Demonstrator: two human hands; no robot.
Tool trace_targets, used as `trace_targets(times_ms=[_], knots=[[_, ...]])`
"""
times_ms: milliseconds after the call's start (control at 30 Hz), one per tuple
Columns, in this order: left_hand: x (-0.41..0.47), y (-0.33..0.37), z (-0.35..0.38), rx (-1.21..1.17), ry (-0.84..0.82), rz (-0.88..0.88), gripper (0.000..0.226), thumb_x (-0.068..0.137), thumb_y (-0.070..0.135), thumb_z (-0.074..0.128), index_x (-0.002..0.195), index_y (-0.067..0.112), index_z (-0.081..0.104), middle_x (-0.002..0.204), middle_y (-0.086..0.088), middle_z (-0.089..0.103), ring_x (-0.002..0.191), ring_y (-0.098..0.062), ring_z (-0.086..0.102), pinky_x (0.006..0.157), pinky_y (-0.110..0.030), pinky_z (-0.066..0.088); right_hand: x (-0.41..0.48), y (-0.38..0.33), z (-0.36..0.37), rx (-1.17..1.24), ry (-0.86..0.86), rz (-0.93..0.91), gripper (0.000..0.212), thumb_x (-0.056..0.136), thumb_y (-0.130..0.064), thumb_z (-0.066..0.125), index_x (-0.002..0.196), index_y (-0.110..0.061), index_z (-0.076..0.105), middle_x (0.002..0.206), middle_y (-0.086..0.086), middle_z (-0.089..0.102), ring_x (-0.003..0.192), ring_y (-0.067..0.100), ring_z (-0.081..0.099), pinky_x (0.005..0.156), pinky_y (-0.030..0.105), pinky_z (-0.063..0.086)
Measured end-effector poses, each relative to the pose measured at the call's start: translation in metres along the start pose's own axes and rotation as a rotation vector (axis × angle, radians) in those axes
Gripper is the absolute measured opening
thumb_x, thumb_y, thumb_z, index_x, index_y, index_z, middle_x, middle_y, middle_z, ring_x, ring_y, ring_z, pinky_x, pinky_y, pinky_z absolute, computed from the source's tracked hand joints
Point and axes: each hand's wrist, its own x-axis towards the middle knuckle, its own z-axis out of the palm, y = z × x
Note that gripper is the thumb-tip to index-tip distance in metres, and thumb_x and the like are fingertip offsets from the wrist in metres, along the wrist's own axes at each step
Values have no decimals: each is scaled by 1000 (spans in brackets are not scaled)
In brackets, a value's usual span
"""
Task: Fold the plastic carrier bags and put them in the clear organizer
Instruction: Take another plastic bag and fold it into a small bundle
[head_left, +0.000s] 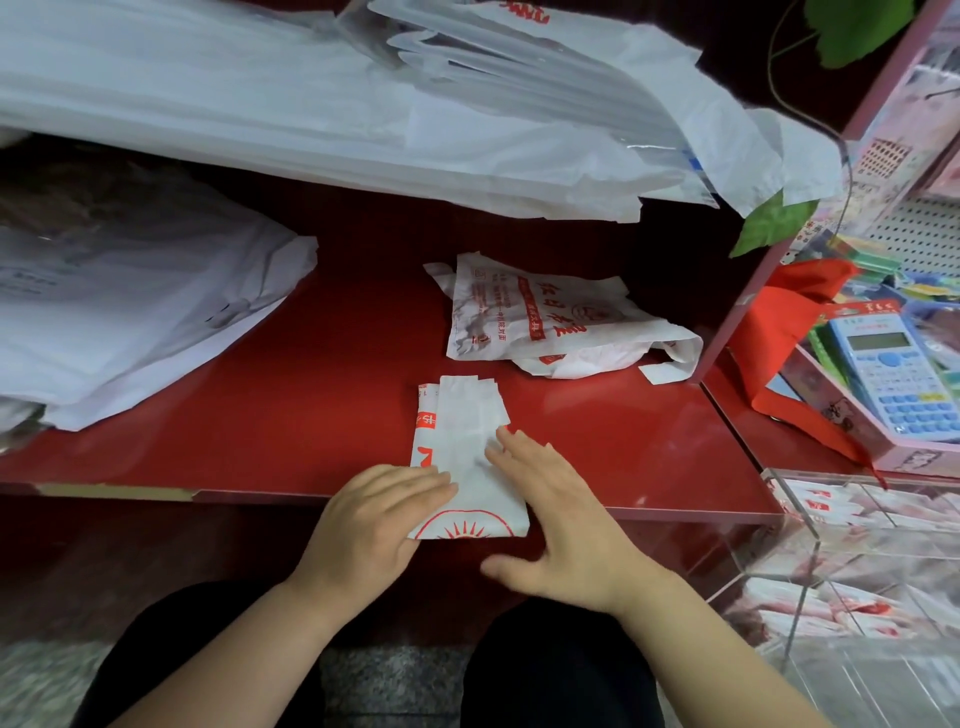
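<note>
Left hand (378, 514) and right hand (551, 512) pressed straight fingers flat on the folded carrier bag (465, 441) at the red surface's (311, 395) near edge. Light, slippery film probably springs open, so pinch its creased near end.

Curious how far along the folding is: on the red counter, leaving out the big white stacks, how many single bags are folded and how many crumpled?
Folded printed bag: 1
Crumpled printed bag: 1
Total: 2

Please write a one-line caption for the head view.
Left hand and right hand press a folded bag on the red counter, organizer to its right.
</note>
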Motion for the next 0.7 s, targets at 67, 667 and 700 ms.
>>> trace_targets(times_ms=[67,667,700], knots=[[0,2,-2,-29,49,10,32,70,9,48,93,12,70,88,-4,73,92,-10,56,87,-21,37,-2,6,3,-202,-32,-71,79,68,-55,53,138,-22,36,144,-3,36,134,8,26,114,24,8],[19,20,3,-310,160,-718,35,77,46,59,83,14,73,76,3,72,85,-22,64,80,-37,48,15,-13,13,326,492,512,36,84,-27,60,52,-31,42,51,-18,51,54,8,42,70,29,35],[20,21,5,-317,176,-765,23,82,35,64,91,15,71,79,1,72,88,-25,64,82,-40,47,20,-15,14,341,523,565,31,84,-24,60,56,-30,48,50,-13,52,55,11,45,74,34,38]])
